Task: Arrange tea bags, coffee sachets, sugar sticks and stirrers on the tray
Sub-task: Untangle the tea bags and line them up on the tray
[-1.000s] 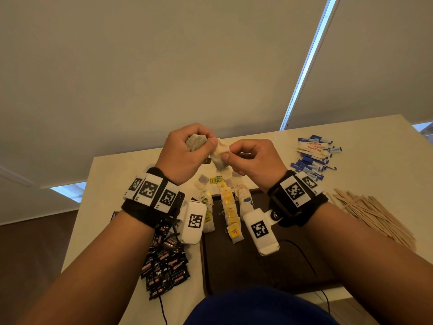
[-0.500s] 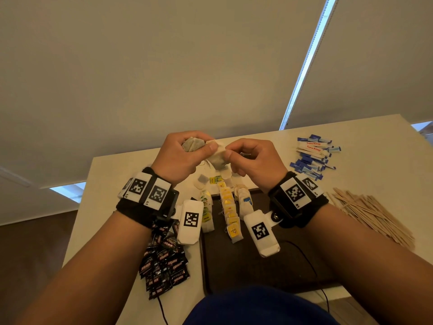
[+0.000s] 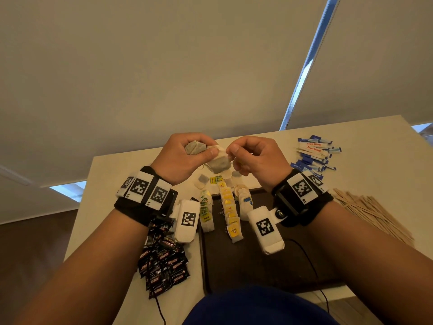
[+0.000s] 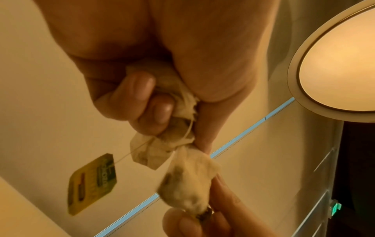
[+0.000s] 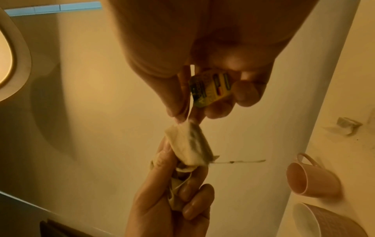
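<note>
While held up over the far edge of the tray [image 3: 257, 266], drawn slightly further apart than half a second ago: left hand [image 3: 180, 158] clenched round a crumpled bunch of tea bags [image 3: 194, 147], right hand [image 3: 255, 158] pinching the string at the top corner of a single tea bag [image 3: 219, 163] and cupping its yellow tag [image 5: 211, 87] under curled fingers. Now stretched slantwise between the two thumbs, not yet free; apparently caught by strings in the bunch, with a second tag [image 4: 92, 182] dangling loose below the left fist. Judged as untangling, so nothing new set down yet.

Already laid at the tray's far end: three short rows of tea bags [image 3: 230, 214], the leftmost running along the left edge. Dark near half bare, with plenty of room for the rest. Coffee sachets [image 3: 164, 263] heaped just off the left edge, sugar sticks [image 3: 314, 156] far right, wooden stirrers [image 3: 372, 212] fanned to the right, all on the table [image 3: 98, 207], none on the tray. Black cable [image 3: 307, 259] trailing across the near right corner: worth avoiding when lowering.
</note>
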